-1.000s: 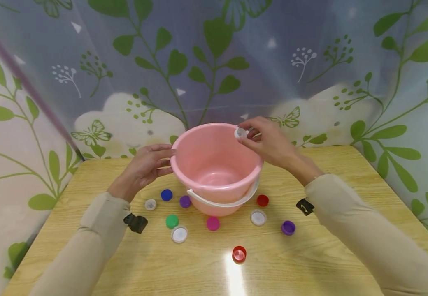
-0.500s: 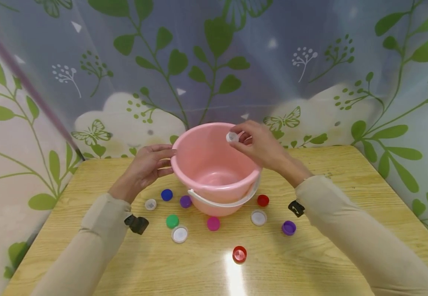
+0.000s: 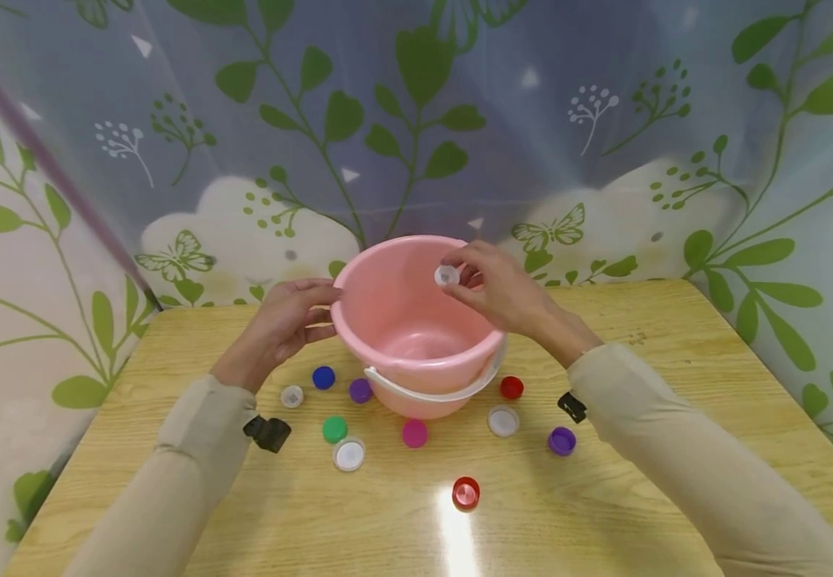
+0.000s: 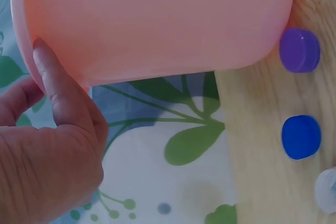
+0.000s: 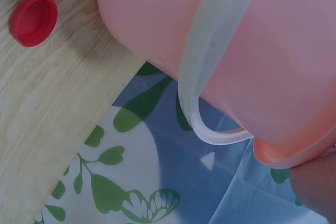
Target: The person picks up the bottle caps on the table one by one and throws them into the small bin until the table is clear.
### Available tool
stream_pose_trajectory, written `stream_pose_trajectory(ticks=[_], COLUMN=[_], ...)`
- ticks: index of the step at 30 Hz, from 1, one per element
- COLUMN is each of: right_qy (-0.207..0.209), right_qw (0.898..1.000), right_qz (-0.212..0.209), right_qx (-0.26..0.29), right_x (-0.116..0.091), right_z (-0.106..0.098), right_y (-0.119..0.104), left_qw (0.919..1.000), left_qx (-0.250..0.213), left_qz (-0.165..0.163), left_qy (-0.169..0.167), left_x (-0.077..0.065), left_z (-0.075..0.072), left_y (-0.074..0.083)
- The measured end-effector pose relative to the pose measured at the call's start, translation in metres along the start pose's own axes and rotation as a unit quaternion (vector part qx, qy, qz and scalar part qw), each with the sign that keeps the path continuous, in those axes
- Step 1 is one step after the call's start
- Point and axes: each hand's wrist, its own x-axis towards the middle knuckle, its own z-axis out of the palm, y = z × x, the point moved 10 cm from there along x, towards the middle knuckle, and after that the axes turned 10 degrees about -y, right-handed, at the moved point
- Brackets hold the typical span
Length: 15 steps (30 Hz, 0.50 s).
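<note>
A pink bucket (image 3: 416, 300) with a white handle (image 3: 434, 394) stands upright on the wooden table (image 3: 243, 513). My left hand (image 3: 287, 320) holds its rim at the left; in the left wrist view the thumb (image 4: 55, 77) lies against the wall just under the rim. Over the right part of the bucket's mouth, my right hand (image 3: 506, 292) pinches a white bottle cap (image 3: 447, 276) between thumb and fingers. The right wrist view shows only a bit of that hand (image 5: 315, 184) at the rim, and the cap is out of sight there.
Bottle caps lie around the bucket: blue (image 3: 323, 377), green (image 3: 335, 429), pink (image 3: 415, 433), two purple (image 3: 360, 391), two red (image 3: 466, 493) and several white (image 3: 349, 454). A patterned cloth (image 3: 416, 120) hangs behind the table and at both sides.
My right hand has moved left and slightly down with the white bottle cap, from the rim's right side to over the bucket's mouth. My left hand stays at the rim.
</note>
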Motion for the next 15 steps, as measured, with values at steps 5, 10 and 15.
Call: stream_pose_trajectory(ticks=[5,10,15], right_qy=[-0.006,-0.018,-0.028], right_qw=[1.000,1.000,0.999], right_qz=[0.005,0.004,0.020], right_qx=[-0.009,-0.010,-0.012], right_x=[0.0008,0.0031,0.0021], right_z=[0.0014,0.0047,0.0062], right_y=[-0.0002,-0.0008,0.0026], left_qw=[1.0000,0.9999,0.9994], left_qx=[0.006,-0.006,-0.032], left_qz=[-0.007,-0.009,-0.013], left_qy=[0.004,0.004,-0.008], left_x=[0.0002,-0.0020,-0.0021], left_z=[0.0001,-0.0022,0.0002], left_y=[0.0020,0.0002,-0.0049])
